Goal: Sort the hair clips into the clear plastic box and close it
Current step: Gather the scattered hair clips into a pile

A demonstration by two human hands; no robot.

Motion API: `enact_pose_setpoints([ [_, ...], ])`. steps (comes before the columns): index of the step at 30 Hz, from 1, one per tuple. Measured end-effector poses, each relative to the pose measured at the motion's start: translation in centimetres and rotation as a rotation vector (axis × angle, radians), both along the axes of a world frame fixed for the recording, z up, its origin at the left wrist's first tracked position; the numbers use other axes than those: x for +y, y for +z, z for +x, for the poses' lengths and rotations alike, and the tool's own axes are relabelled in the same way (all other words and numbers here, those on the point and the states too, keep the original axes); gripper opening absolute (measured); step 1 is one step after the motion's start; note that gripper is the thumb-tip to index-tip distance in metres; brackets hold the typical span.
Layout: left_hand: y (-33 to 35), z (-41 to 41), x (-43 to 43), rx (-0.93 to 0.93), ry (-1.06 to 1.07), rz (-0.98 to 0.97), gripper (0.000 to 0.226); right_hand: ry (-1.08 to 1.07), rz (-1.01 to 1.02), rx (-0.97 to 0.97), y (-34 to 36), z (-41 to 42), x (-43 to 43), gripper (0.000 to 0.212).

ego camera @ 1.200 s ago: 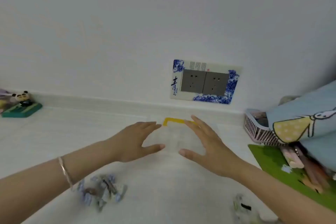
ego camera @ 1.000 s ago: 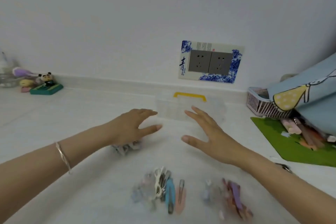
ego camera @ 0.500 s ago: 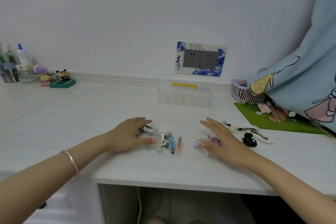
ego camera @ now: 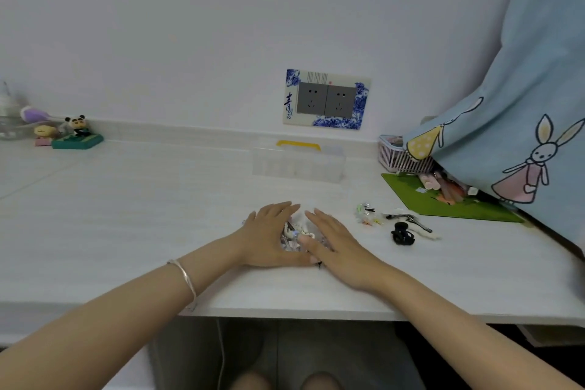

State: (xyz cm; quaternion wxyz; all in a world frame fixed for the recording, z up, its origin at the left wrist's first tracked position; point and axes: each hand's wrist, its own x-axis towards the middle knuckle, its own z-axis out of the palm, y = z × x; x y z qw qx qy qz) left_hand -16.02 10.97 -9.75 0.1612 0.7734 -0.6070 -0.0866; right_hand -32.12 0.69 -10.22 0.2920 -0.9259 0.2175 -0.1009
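Observation:
A pile of small hair clips (ego camera: 293,236) lies on the white desk, cupped between my two hands. My left hand (ego camera: 269,234) presses against the pile's left side with straight fingers. My right hand (ego camera: 335,241) presses against its right side, fingers also straight. Most of the pile is hidden by the hands. Further right lie a few small bright clips (ego camera: 367,215), a thin dark clip (ego camera: 408,218) and a black claw clip (ego camera: 402,234). The clear plastic box (ego camera: 299,163) with a yellow handle stands shut near the wall, well behind the hands.
A pink basket (ego camera: 395,157) and a green mat (ego camera: 443,203) sit at the right under a blue rabbit-print cloth (ego camera: 512,123). A panda figure (ego camera: 77,134) and small items stand at the far left. The desk's front edge (ego camera: 285,313) runs just below my wrists.
My hands drew back from the box toward the clips, then came together and pushed the scattered clips into one pile. The view pulled back and tilted down.

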Motion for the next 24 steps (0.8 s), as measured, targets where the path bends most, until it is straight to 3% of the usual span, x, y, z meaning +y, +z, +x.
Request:
enact_pose_setpoints([
  [3, 0.1, 0.0, -0.7, -0.003, -0.004, -0.017, 0.119, -0.009, -0.018, -0.096, 1.1, -0.8, -2.0, 0.078],
  [6, 0.4, 0.6, -0.8, -0.008, -0.003, -0.028, 0.126, -0.194, -0.101, -0.254, 2.9, -3.0, -6.0, 0.070],
  [9, 0.7, 1.0, -0.6, -0.005, 0.001, -0.032, 0.127, -0.381, -0.195, -0.163, 2.9, -5.8, -10.1, 0.071],
  [11, 0.7, 1.2, -0.5, -0.004, 0.003, -0.014, 0.125, -0.428, -0.113, -0.102, 2.0, -6.9, -12.0, 0.072],
  [15, 0.4, 1.5, -0.6, 0.008, 0.016, 0.013, 0.122, -0.354, 0.016, -0.100, 0.7, -6.2, -13.5, 0.083],
  [21, 0.1, 1.3, -1.1, 0.022, 0.019, 0.014, 0.118, -0.163, 0.124, -0.117, 1.3, -2.6, -11.5, 0.055],
  [24, 0.0, 1.5, -1.3, 0.027, 0.016, 0.002, 0.117, -0.136, 0.197, -0.120, 1.2, -0.9, -10.1, 0.081],
])
